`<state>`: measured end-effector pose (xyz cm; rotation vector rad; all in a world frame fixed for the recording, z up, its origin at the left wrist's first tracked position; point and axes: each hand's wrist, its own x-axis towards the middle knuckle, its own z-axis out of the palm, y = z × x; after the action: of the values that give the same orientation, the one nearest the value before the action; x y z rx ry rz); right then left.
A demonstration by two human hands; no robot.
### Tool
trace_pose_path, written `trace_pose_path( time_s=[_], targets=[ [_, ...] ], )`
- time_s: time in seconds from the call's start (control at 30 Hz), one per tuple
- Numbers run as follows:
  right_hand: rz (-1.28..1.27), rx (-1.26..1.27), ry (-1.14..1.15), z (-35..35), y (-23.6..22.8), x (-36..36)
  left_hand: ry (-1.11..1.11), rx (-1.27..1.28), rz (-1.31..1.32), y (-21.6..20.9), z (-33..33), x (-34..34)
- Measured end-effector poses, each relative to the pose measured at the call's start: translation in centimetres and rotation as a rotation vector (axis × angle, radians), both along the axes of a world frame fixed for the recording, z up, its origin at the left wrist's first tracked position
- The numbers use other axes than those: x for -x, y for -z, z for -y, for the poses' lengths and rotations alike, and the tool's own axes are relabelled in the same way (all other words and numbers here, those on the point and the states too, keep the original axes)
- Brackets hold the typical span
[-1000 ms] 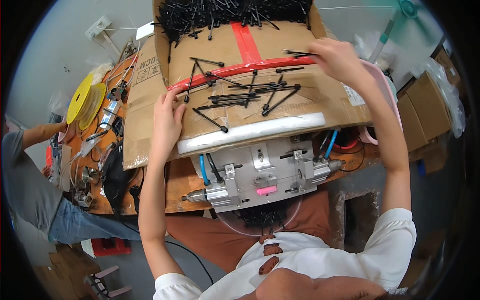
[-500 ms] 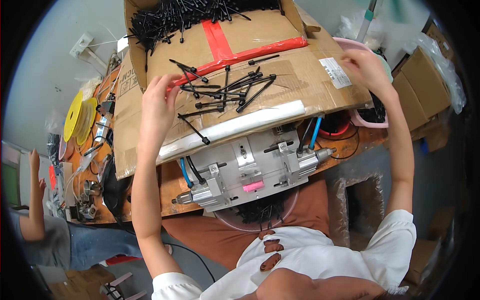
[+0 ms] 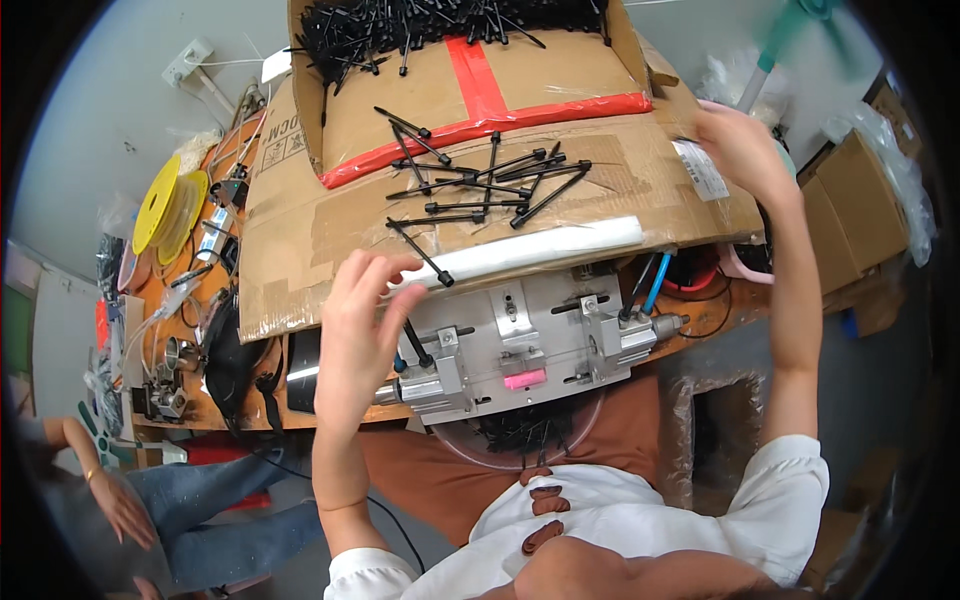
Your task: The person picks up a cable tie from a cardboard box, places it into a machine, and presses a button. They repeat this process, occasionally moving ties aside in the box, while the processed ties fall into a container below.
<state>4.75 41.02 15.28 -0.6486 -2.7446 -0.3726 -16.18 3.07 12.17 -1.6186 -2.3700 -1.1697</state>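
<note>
- Head view: the left hand (image 3: 355, 325), fingers parted and seemingly empty, hovers beside a black headed piece (image 3: 419, 252) overlapping a white strip (image 3: 540, 246).
- The right hand (image 3: 740, 150) curls near a label (image 3: 704, 172); I cannot tell its grip.
- Work looks midway: bowl (image 3: 441, 446) partly filled, loose pieces (image 3: 551, 194) on cardboard, a heap (image 3: 450, 22) beyond.

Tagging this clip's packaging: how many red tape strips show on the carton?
2: one lengthwise strip runs up the carton toward the black pile; one crosswise strip meets its base. The pile may hide more.
</note>
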Motion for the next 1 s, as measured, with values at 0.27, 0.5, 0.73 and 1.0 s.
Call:
trace_pose_path(
  time_s=[0.27, 0.5, 0.73, 1.0],
  targets=[
    [-0.036, 0.104, 0.012, 3.2, -3.0, 1.7, -0.005, -0.022, -0.07, 2.4, -1.1, -0.2],
    [-0.073, 0.295, -0.3, 12.6, -0.1, 23.3, -0.035, -0.034, -0.204, 2.4, -1.7, -0.8],
    [0.182, 0.477, -0.271, 11.8, 1.4, 24.1, -0.086, -0.085, -0.163, 3.1, 0.5, 0.2],
    [-0.477, 1.224, -0.448, 8.5, -2.5, 10.6, -0.179, -0.261, -0.069, 2.8, 0.6, -0.7]
  ],
)
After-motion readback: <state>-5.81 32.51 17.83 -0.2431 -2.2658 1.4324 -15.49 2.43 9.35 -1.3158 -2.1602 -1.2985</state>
